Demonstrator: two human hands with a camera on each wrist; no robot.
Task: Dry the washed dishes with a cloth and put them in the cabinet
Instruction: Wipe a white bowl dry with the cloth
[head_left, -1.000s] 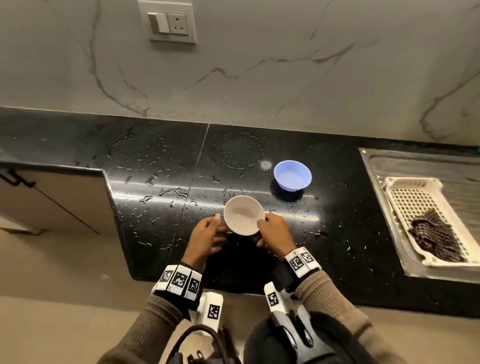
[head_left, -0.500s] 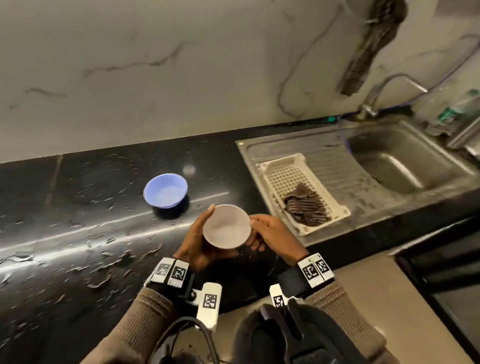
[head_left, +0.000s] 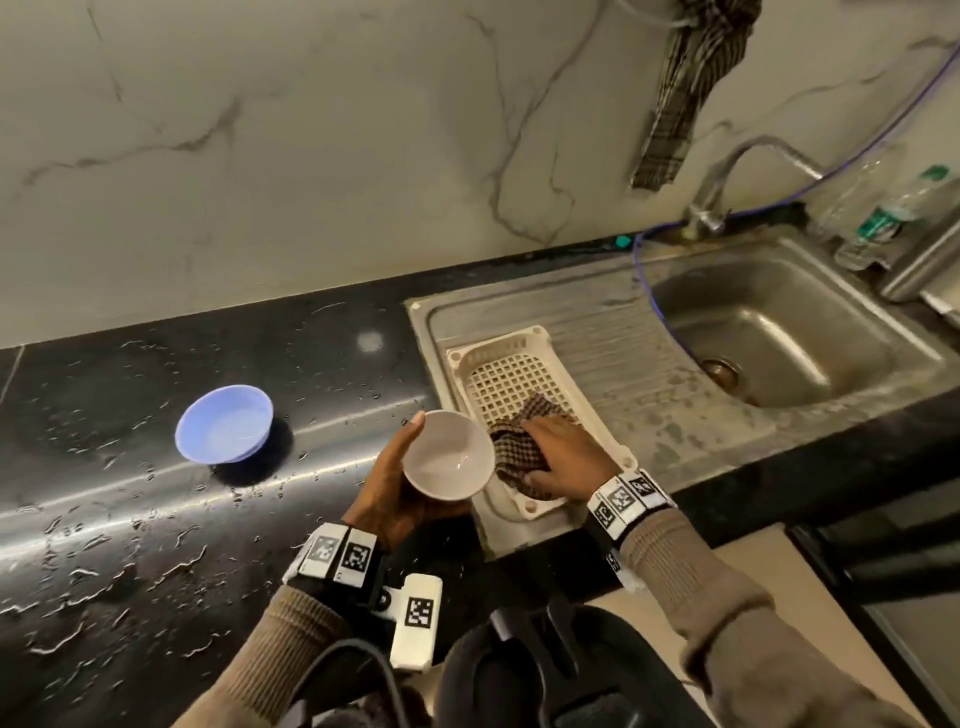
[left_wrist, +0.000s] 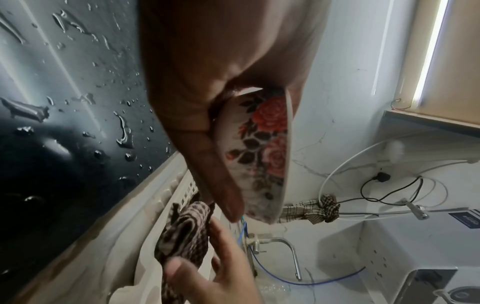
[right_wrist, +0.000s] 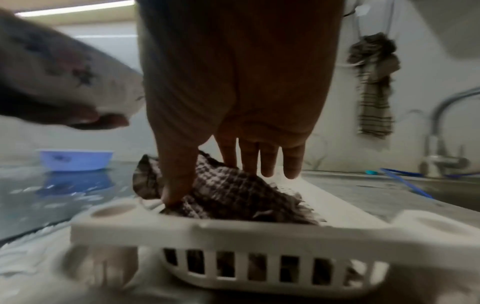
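The wet black table (head_left: 156, 519) stretches along the marble wall, and the steel sink (head_left: 779, 332) sits at its right end. On the sink's ribbed drainboard lies a white plastic basket (head_left: 511, 358), with the checked cloth (head_left: 514, 447) bunched inside it. The right hand (head_left: 558, 452) is down in that basket, thumb and fingers (right_wrist: 179, 174) closing on the cloth. The left hand (head_left: 387, 499) cups a white bowl (head_left: 449, 454) with a rose pattern outside, held above the table's edge, just beside the basket. A blue bowl (head_left: 224, 423) stands alone on the table, well to the left. Another checked cloth (head_left: 685, 88) hangs above the tap (head_left: 727, 171).
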